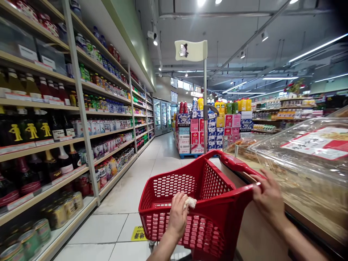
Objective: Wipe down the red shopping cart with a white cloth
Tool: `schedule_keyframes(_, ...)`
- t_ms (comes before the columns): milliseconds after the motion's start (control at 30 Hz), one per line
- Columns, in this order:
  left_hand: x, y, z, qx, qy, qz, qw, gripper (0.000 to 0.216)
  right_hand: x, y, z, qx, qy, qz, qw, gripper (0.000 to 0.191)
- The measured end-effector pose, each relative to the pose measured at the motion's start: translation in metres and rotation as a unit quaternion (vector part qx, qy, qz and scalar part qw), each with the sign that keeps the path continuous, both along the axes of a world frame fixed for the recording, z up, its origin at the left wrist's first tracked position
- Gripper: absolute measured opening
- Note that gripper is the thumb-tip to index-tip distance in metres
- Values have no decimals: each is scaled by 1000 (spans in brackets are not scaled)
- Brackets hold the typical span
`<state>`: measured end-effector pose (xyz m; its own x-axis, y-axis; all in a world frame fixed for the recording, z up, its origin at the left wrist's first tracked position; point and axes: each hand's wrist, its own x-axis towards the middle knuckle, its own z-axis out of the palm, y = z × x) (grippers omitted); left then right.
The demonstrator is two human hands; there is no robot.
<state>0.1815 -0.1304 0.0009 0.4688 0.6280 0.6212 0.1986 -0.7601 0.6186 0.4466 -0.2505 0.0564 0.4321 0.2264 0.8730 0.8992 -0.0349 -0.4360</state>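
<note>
A red plastic shopping cart (214,203) stands in front of me in a supermarket aisle. My left hand (178,215) rests on its near rim, fingers closed round a small crumpled white thing, perhaps a tissue (190,202). My right hand (268,197) grips the cart's red handle (239,165) at the right, fingers curled over it. The basket looks empty inside.
Shelves of bottles, jars and cans (54,137) line the left side. A counter with clear lidded food bins (307,156) runs along the right. A stacked display of cartons and juice bottles (209,127) stands ahead, with fridges (161,116) at the far end. A yellow floor sticker (138,233) lies under the cart.
</note>
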Motion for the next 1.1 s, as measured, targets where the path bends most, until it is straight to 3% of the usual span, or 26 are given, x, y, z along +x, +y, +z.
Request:
schedule_keyframes(67, 13, -14, 13, -83, -57, -60, 993, 34, -59, 9, -5, -55, -78, 135, 986, 37)
schedule_keyframes(133, 23, -25, 24, -220, -124, -129, 959, 43, -116, 24, -23, -140, -93, 254, 953, 47)
schedule_keyframes(233, 29, -31, 33, -419, -171, -233, 861, 59, -164, 42, -58, -130, -56, 287, 947, 58)
schedule_keyframes(267, 27, -30, 34, -445, -168, -253, 842, 62, -165, 44, -67, -121, -52, 288, 949, 59)
schedule_keyframes(300, 24, -27, 34, -445, -156, -257, 843, 63, -159, 42, -71, -115, -52, 288, 949, 57)
schedule_keyframes(333, 19, -23, 34, -418, -134, -243, 865, 62, -145, 37, -71, -110, -53, 283, 951, 53)
schedule_keyframes(400, 7, -12, 31, -295, -57, -165, 940, 59, -100, 22, -55, -95, -54, 242, 964, 46)
schedule_keyframes(467, -4, 0, 26, -152, 70, -67, 984, 56, -45, 9, -28, -65, -60, 134, 987, 42)
schedule_keyframes(533, -10, 10, 20, -64, 180, 9, 981, 53, -5, 6, -7, -62, -85, -22, 994, 36)
schedule_keyframes(600, -11, 16, 13, -36, 236, 57, 969, 49, 2, 14, -5, -94, -134, -94, 982, 31)
schedule_keyframes(633, -11, 19, 11, -28, 246, 70, 966, 48, -6, 22, -10, -124, -174, -87, 973, 30)
schedule_keyframes(733, -8, 23, 7, -13, 258, 81, 963, 50, -42, 41, -34, -197, -303, 22, 932, 36)
schedule_keyframes(800, -8, 24, 7, -9, 268, 74, 960, 52, -47, 43, -40, -209, -332, 56, 918, 40)
schedule_keyframes(900, -6, 23, 8, -8, 277, 72, 958, 54, -17, 29, -36, -151, -252, 5, 956, 43)
schedule_keyframes(967, -4, 21, 7, -7, 272, 82, 959, 54, 1, 20, -46, -83, -171, -35, 981, 42)
schedule_keyframes(1033, -2, 18, 5, 0, 260, 92, 961, 53, -1, 15, -73, -54, -141, -21, 988, 43)
schedule_keyframes(1100, 0, 16, 2, 10, 250, 97, 963, 53, -18, 12, -104, -86, -171, 44, 981, 46)
